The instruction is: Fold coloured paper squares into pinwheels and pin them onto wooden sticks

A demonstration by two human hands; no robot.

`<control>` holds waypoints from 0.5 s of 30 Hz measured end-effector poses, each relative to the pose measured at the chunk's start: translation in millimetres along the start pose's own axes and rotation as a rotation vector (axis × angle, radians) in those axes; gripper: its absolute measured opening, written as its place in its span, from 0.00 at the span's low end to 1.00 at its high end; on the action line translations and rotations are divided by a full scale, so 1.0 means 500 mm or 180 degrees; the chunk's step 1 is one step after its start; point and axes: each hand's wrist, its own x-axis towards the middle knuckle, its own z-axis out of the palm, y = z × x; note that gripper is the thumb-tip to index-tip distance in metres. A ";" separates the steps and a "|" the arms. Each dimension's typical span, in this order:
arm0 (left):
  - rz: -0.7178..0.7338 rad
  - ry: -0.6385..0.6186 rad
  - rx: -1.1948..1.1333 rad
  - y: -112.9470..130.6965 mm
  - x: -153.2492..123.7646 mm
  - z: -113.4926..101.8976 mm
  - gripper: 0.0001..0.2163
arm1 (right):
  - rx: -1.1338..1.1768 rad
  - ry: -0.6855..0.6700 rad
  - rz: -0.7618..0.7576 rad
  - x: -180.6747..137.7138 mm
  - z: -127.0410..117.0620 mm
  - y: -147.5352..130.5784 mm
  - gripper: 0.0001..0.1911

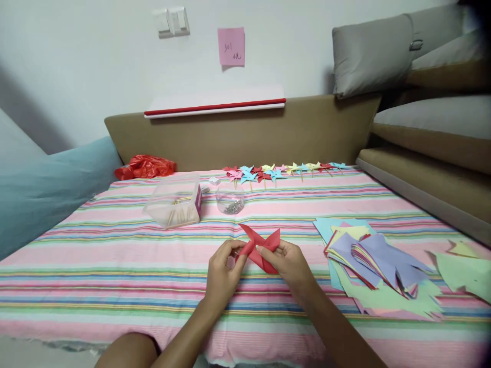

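Note:
Between my two hands is a red paper pinwheel (264, 261), its blades folded in toward the middle. My left hand (225, 268) pinches its left blade between thumb and fingers. On the other side, my right hand (289, 259) grips it, with the thumb pressed near the centre and the fingers behind the paper. No stick shows on this pinwheel. Beyond my hands stands a clear round container (230, 198) with small metal pieces at its bottom. Left of that, a clear plastic box (157, 204) lies with several thin sticks inside.
Cut coloured paper (379, 260) is piled on the right of the striped cloth (115, 286), with green scraps (466, 271) beside it. Several finished pinwheels on sticks (264, 175) lie along the back. A red plastic bag (148, 166) sits back left; cushions (433, 117) are stacked at right.

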 end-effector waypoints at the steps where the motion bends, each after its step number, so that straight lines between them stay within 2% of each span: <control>1: 0.0140 -0.0087 0.0139 0.004 -0.002 -0.005 0.07 | 0.0019 0.0011 -0.0015 -0.001 -0.001 -0.003 0.19; 4: 0.0637 -0.0258 0.0628 0.020 0.008 -0.041 0.14 | 0.0059 0.0136 -0.0038 -0.001 -0.009 -0.014 0.20; 6: 0.0768 -0.0062 0.0947 0.026 0.036 -0.084 0.16 | 0.0065 0.0229 -0.0035 0.000 -0.017 -0.024 0.21; 7: 0.0761 0.0184 0.1086 0.025 0.057 -0.112 0.15 | 0.0068 0.0263 -0.0036 0.000 -0.022 -0.028 0.21; 10: 0.0327 0.0602 0.1649 0.005 0.150 -0.205 0.13 | 0.0081 0.0304 -0.0070 -0.003 -0.034 -0.042 0.21; 11: 0.0033 0.0533 0.1934 -0.008 0.187 -0.235 0.15 | 0.0082 0.0296 -0.0088 -0.004 -0.037 -0.046 0.20; 12: -0.0334 0.0248 0.2222 -0.021 0.225 -0.262 0.16 | 0.0089 0.0281 -0.0102 -0.006 -0.038 -0.050 0.19; 15: -0.0802 -0.0266 0.2283 -0.061 0.329 -0.314 0.12 | 0.0176 0.0232 -0.0116 -0.007 -0.040 -0.056 0.17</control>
